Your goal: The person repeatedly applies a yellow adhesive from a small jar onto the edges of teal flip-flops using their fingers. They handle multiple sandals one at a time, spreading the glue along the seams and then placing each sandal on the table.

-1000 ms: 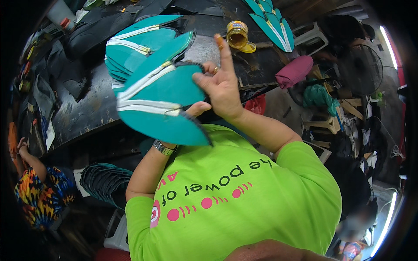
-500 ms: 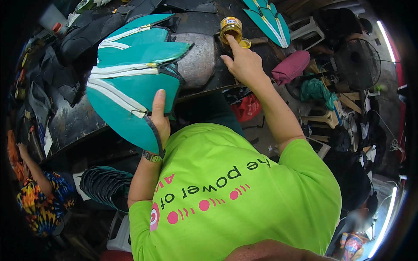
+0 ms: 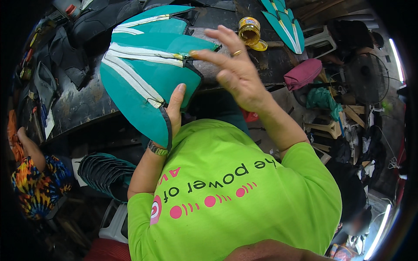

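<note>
My left hand (image 3: 174, 108) grips a teal cut panel (image 3: 143, 78) by its near right edge, thumb on top and the other fingers hidden below. White strips run across the panel, with yellow smears at one strip's end. Over that end is my right hand (image 3: 237, 71), fingers spread and slightly blurred. Its index fingertip is at the yellow-smeared spot, apparently touching it. Behind lies another teal section (image 3: 150, 24) with white strips; I cannot tell whether it is joined to the held panel. An opened jar of yellow paste (image 3: 249, 32) rests beyond my right hand, its yellow lid (image 3: 260, 45) beside it.
More teal panels (image 3: 283, 28) lie at the table's far right. Black material scraps (image 3: 65, 56) cover the dark table's left side. A stack of teal-and-black pieces (image 3: 104, 174) stands at lower left, near a person in a colourful shirt (image 3: 41, 187). A fan (image 3: 365, 78) stands right.
My right hand has left the jar's mouth and come left to the white strip's end on the panel. The left hand still grips the panel.
</note>
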### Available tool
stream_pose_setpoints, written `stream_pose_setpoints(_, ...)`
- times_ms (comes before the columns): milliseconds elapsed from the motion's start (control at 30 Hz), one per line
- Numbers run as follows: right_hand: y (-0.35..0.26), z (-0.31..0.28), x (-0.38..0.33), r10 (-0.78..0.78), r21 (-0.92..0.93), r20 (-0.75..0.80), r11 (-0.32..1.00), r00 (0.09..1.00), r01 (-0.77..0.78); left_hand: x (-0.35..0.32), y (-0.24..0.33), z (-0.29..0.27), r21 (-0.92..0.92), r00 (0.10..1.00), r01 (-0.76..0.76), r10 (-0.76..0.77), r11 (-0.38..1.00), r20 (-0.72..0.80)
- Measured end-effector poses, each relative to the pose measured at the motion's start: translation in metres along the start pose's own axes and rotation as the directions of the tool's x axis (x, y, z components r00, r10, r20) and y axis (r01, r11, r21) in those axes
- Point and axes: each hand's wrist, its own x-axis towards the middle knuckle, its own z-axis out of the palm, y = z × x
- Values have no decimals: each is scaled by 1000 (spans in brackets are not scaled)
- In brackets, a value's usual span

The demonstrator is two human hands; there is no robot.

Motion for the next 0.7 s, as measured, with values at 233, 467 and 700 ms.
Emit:
stream_pose_setpoints(233,10,38,-8,51,-185,146,982,988,-23,-2,-3,-4,-128,979,150,-129,980,158)
stream_pose_setpoints(467,13,26,-8,8,-214,188,976,982,33,4,7,-5,-222,939,292,-234,931,253)
stream_pose_setpoints(700,14,11,-12,-57,-248,177,964,983,101,9,32,-6,-381,887,434,-312,817,341)
